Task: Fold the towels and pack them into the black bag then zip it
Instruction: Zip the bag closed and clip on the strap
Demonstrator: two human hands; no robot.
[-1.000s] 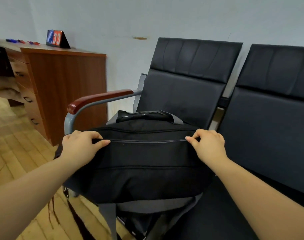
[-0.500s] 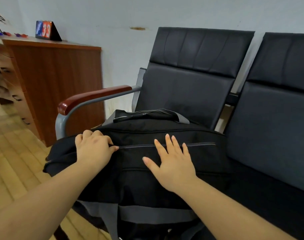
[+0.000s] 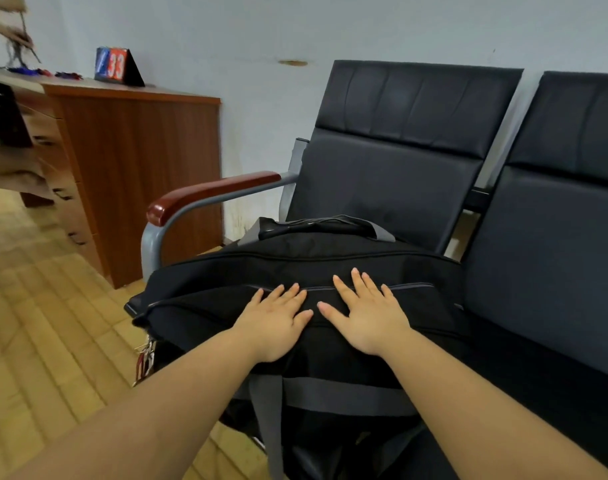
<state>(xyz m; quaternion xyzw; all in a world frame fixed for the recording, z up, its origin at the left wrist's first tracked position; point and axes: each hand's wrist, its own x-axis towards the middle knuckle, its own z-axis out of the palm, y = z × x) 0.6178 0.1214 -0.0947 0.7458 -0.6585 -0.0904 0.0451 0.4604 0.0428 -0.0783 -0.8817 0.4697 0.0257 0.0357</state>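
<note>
Hands point(image 3: 325, 320) flat on bag point(image 3: 416, 271) (chair seat point(image 3: 537, 344)).

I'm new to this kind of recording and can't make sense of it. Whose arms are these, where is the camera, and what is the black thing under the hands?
There is no machine here. A person wears a wide-angle camera on the head, looking forward and down, so the two arms coming in from the bottom edge are that person's own.

The black thing is a black bag lying on the seat of a black chair, with a second chair beside it. The zipper running across its top looks closed, and no towels are in sight.

The left hand and the right hand both lie flat on the bag, fingers straight. Neither holds anything.

To the left stands a wooden desk with a small flip calendar on it.
</note>
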